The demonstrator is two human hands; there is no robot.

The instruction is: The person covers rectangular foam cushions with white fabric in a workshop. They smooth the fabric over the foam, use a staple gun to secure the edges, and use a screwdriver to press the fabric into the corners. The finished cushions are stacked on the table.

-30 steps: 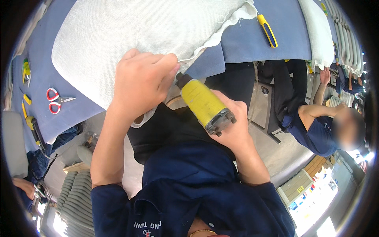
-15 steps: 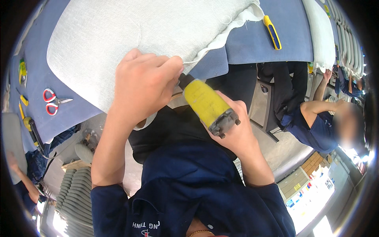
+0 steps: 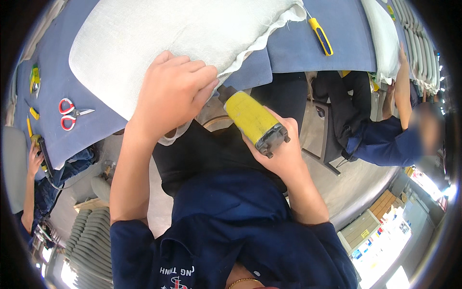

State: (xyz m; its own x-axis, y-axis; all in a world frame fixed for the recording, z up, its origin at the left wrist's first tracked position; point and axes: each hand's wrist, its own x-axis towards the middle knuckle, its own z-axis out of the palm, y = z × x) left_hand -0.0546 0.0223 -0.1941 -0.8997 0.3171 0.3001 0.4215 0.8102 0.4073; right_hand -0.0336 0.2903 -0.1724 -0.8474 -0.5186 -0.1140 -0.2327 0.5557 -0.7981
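Note:
A cushion panel covered in pale grey fabric [image 3: 144, 43] lies on the blue-grey tabletop, its frayed fabric edge running along the right side. My left hand [image 3: 175, 89] is closed on the fabric at the panel's near edge, fingers bunched. In my right hand [image 3: 284, 149] is a yellow pneumatic staple gun [image 3: 250, 115], the fingers wrapped round its grip, which my hand partly hides. Its dark nose points up and left at the panel edge, close beside my left fingertips. Whether the nose touches the fabric I cannot tell.
Red-handled scissors [image 3: 70, 114] lie on the table at left. A yellow-and-blue handled tool [image 3: 321, 37] lies beyond the panel. A co-worker's hand [image 3: 34, 159] is at the left table edge; another person [image 3: 385, 139] works at right. Grey panels [image 3: 89, 236] are stacked at lower left.
The view has shifted slightly. My hands keep their grips, and the staple gun's nose has moved slightly. The left co-worker's hand has reached the yellow tool; the right co-worker's arm has risen.

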